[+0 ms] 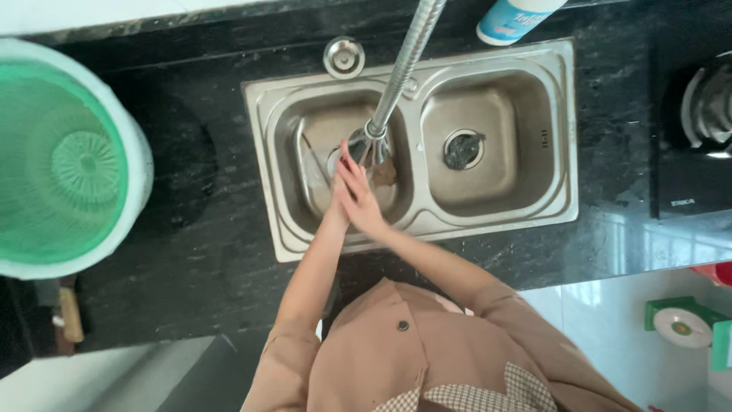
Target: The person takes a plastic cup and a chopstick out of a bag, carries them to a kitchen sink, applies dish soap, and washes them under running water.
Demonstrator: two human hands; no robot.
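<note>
Both my hands are together over the left basin of a stainless double sink, right under the faucet head. My right hand lies on top with its fingers stretched out toward the faucet and holds nothing. My left hand is pressed against it from the left and is mostly hidden beneath it. The faucet's flexible metal hose slants down from the top of the view. Whether water is running cannot be made out.
A green strainer basket inside a white bowl stands on the black stone counter at the left. A white and blue bottle is behind the sink, and a gas stove is at the right. The right basin's drain is uncovered.
</note>
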